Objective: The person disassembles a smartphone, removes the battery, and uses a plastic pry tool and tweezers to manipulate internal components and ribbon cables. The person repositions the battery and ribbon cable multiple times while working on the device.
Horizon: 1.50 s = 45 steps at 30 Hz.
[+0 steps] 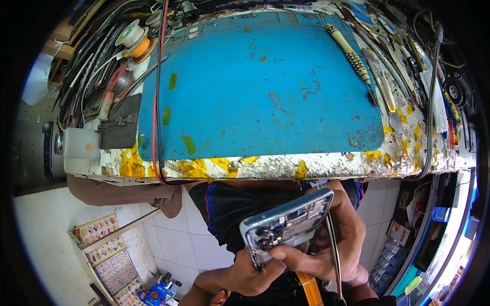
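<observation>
An opened smartphone (288,219) with its inner parts bare is held tilted over my lap, just below the table's front edge. My left hand (247,275) is closed round its lower left corner. Fingers of my right hand (349,232) curl about its right side, the thumb lying across the lower edge. A thin panel (333,250), seen edge-on, stands against the right palm; what joins it to the phone is hidden. Below the hands hangs an orange ribbon-like strip (309,288).
A worn blue mat (235,97) covers the table. On it lies a cream-handled tool (352,53). Wire spools (130,35), a dark flat plate (120,121) and a translucent box (81,144) stand left. Red and black cables (157,102) cross the front edge. Tweezers and tools crowd the right.
</observation>
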Motion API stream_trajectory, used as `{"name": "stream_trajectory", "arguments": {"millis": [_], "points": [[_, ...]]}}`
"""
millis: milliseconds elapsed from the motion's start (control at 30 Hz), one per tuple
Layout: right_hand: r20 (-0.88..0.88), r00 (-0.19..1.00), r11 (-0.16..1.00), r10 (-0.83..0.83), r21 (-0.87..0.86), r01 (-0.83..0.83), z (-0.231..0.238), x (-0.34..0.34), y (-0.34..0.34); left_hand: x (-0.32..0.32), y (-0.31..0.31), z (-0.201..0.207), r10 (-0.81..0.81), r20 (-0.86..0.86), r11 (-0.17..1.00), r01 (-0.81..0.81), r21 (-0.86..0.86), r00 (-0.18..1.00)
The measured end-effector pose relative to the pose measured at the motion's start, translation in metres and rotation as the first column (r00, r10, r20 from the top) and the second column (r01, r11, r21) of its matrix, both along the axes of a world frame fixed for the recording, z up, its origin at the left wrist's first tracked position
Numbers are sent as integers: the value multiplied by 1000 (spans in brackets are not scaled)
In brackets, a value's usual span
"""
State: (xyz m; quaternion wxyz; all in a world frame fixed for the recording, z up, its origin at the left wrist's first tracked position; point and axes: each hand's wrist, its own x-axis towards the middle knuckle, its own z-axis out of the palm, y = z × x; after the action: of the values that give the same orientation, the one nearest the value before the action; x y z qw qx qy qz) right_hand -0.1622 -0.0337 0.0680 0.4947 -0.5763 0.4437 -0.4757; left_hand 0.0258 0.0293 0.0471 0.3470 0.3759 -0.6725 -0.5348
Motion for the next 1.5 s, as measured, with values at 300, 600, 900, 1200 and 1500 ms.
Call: {"name": "stream_trajectory", "arguments": {"millis": [300,600,900,1200,1500], "points": [[-57,995,995,85,59,-82,17,-16,-3,-5,-13,22,245,-256,841,-74,536,935],[208,949,952,-238,243,186,14,-14,12,-8,-32,27,383,-670,534,439,723,636],[341,868,931,-361,179,317,6,-25,16,-16,-36,45,348,-407,508,195,839,845],[283,920,959,-270,-6,283,3,-27,24,-11,-31,45,347,-357,465,172,869,868],[387,912,975,-136,-110,192,-2,-26,23,-4,-9,31,481,-348,533,47,845,805]]}}
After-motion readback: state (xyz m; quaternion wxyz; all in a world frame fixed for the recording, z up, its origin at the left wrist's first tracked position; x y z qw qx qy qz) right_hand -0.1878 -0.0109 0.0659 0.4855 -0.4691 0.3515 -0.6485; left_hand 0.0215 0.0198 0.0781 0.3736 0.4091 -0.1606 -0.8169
